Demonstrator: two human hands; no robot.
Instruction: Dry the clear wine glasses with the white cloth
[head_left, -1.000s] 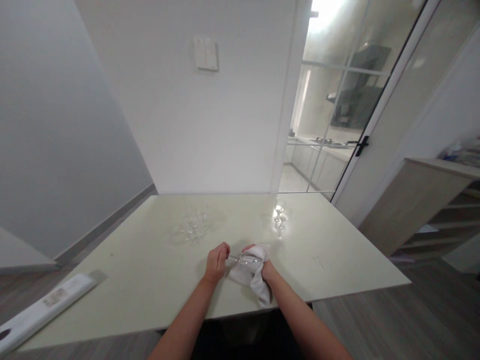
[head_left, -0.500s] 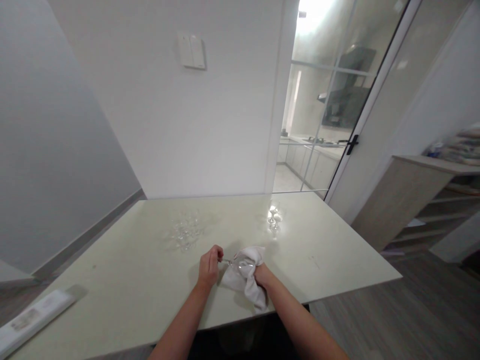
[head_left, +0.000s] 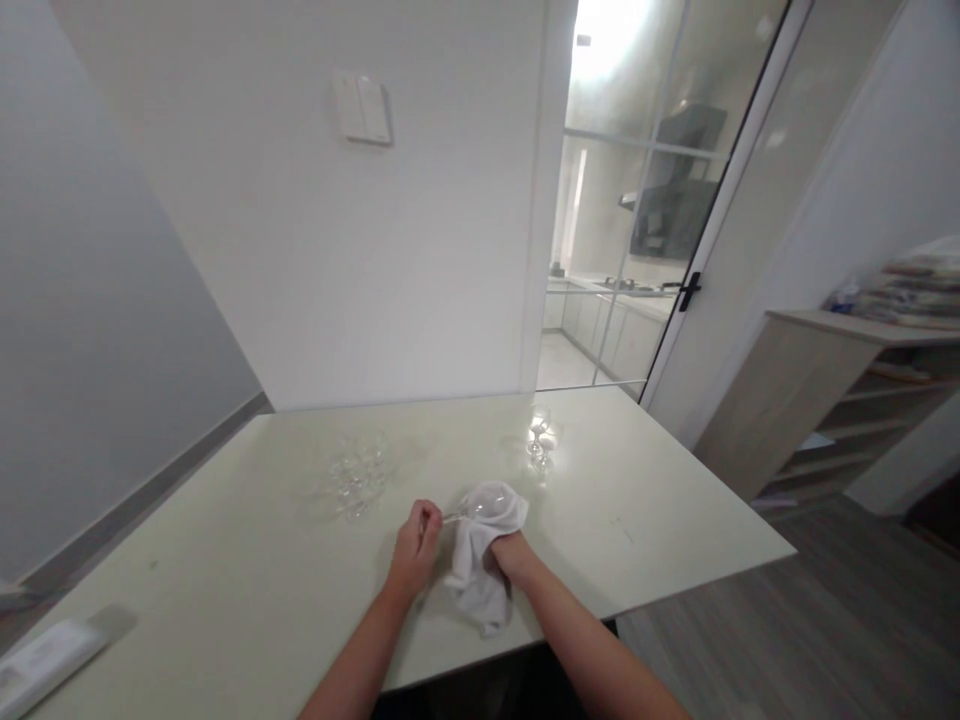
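My left hand [head_left: 417, 536] is closed around the stem end of a wine glass [head_left: 489, 500], which lies tilted on its side above the table. The bowl of the glass points right and rests in a white cloth [head_left: 480, 575]. My right hand [head_left: 511, 556] is wrapped in that cloth and presses it round the bowl; most of its fingers are hidden by the fabric. A loose end of the cloth hangs down toward the near edge of the table.
Several clear glasses [head_left: 358, 472] stand on the left part of the pale table [head_left: 247, 560]. More glasses [head_left: 540, 440] are at the back right. A white box-like object [head_left: 52, 655] lies at the near left corner. A glass door [head_left: 600, 340] and shelf unit [head_left: 802, 390] are beyond.
The cloth has shifted round the bowl, and its loose end now hangs further left. My right hand has turned with it. The whole view has swung slightly to the right.
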